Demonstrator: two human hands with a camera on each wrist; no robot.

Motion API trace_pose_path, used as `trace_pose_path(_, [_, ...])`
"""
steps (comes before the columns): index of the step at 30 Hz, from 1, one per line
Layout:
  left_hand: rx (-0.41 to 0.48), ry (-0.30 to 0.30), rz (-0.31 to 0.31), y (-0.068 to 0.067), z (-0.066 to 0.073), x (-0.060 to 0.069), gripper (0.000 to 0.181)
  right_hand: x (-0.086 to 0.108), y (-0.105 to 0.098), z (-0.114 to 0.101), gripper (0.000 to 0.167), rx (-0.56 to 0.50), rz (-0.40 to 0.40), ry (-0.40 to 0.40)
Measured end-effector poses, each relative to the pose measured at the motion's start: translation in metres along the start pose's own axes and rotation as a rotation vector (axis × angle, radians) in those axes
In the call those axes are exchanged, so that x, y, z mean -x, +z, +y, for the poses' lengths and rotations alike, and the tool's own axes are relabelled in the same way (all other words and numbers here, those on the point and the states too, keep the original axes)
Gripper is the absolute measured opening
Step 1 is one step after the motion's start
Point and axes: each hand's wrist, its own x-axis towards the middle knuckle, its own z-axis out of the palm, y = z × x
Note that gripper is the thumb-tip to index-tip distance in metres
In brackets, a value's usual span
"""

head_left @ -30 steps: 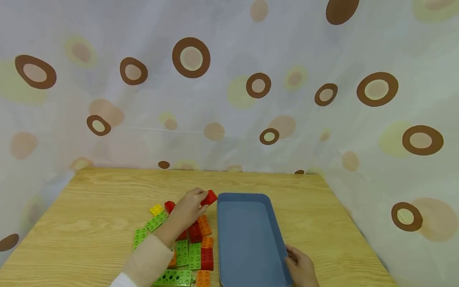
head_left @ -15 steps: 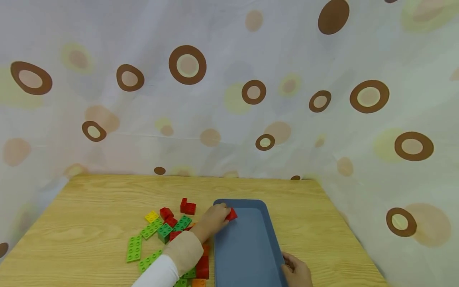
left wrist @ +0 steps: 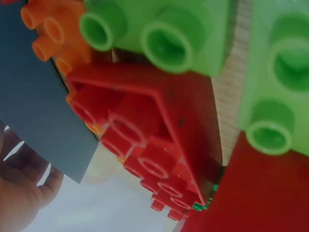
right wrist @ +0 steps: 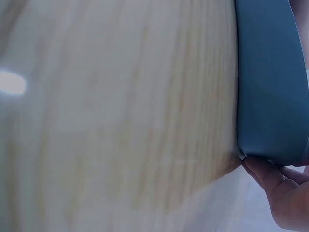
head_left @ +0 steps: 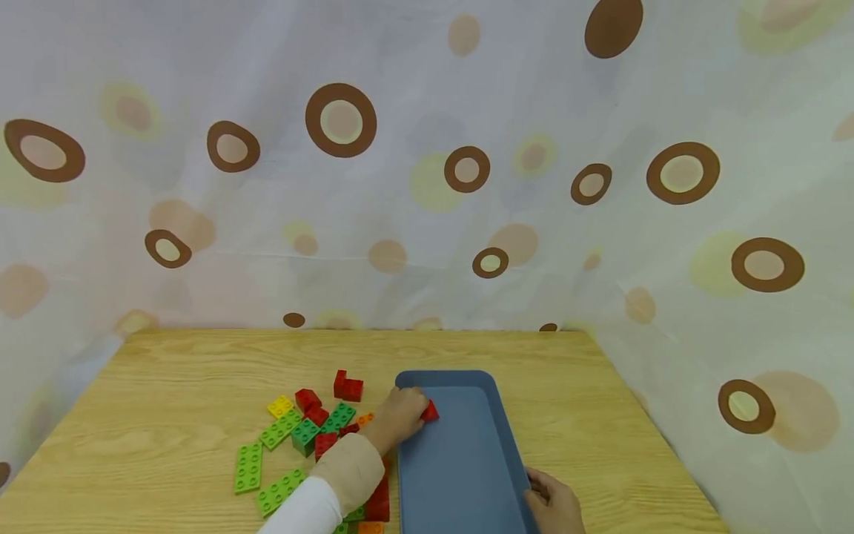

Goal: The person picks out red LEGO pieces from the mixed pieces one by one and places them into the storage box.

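A blue-grey tray (head_left: 460, 475) stands lengthwise on the table. My left hand (head_left: 399, 417) reaches over its far left corner and holds a red toy brick (head_left: 430, 411) low inside the tray; the fingers partly hide the brick. At the tray's right side my right hand (head_left: 555, 503) grips the rim, and in the right wrist view that hand (right wrist: 287, 193) has its fingers at the tray wall (right wrist: 270, 87). Beneath the left forearm lie more bricks, among them a red brick with hollow studs (left wrist: 140, 116) close to the left wrist camera.
Left of the tray, loose bricks spread over the wooden table (head_left: 167, 430): light green bricks (head_left: 249, 467), a dark green brick (head_left: 305, 436), a yellow brick (head_left: 280, 406) and red bricks (head_left: 349, 387). A patterned curtain (head_left: 400, 185) surrounds the table's back and sides.
My left hand has carried the red brick rightward from beside the tray, over its left rim and down inside. The right hand stays on the tray rim. The head view has shifted slightly.
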Motion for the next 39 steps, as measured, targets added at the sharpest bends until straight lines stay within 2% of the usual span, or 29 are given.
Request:
trace_pose_path(5, [-0.017, -0.019, -0.024, 0.006, 0.003, 0.000, 0.007, 0.001, 0.000, 0.001, 0.039, 0.017, 0.000, -0.019])
trace_pose_path(10, [-0.018, -0.030, -0.022, 0.006, 0.003, -0.001, 0.008, 0.002, -0.002, 0.000, 0.038, 0.033, 0.016, -0.044])
trace_pose_path(14, [-0.003, -0.005, -0.017, 0.005, -0.002, -0.001, 0.021, 0.002, -0.002, -0.002, 0.038, 0.035, 0.025, -0.071])
trace_pose_path(17, [0.095, 0.029, 0.012, 0.002, -0.006, 0.002, 0.035, 0.003, -0.002, -0.002, 0.038, 0.041, 0.021, -0.073])
trace_pose_path(19, [0.180, 0.056, 0.051, -0.005, -0.008, 0.006, 0.042, 0.003, -0.002, -0.002, 0.038, 0.050, 0.017, -0.069])
trace_pose_path(21, [0.264, 0.084, 0.093, -0.015, -0.013, 0.012, 0.041, 0.003, -0.002, -0.002, 0.038, 0.059, 0.013, -0.070])
trace_pose_path(24, [0.357, 0.085, 0.111, -0.036, -0.025, 0.029, 0.037, 0.003, -0.001, -0.003, 0.038, 0.059, 0.009, -0.059])
trace_pose_path(27, [0.389, 0.053, 0.110, -0.055, -0.044, 0.053, 0.033, 0.003, 0.001, -0.004, 0.038, 0.054, -0.003, -0.047])
trace_pose_path(30, [0.368, 0.011, 0.122, -0.065, -0.060, 0.079, 0.031, 0.002, 0.001, -0.003, 0.038, 0.062, -0.013, -0.034])
trace_pose_path(33, [0.370, 0.002, 0.111, -0.065, -0.070, 0.100, 0.032, 0.001, -0.001, -0.002, 0.039, 0.072, -0.013, -0.021])
trace_pose_path(39, [0.363, 0.028, -0.007, -0.048, -0.077, 0.125, 0.036, 0.000, -0.001, -0.001, 0.039, 0.067, -0.016, -0.021])
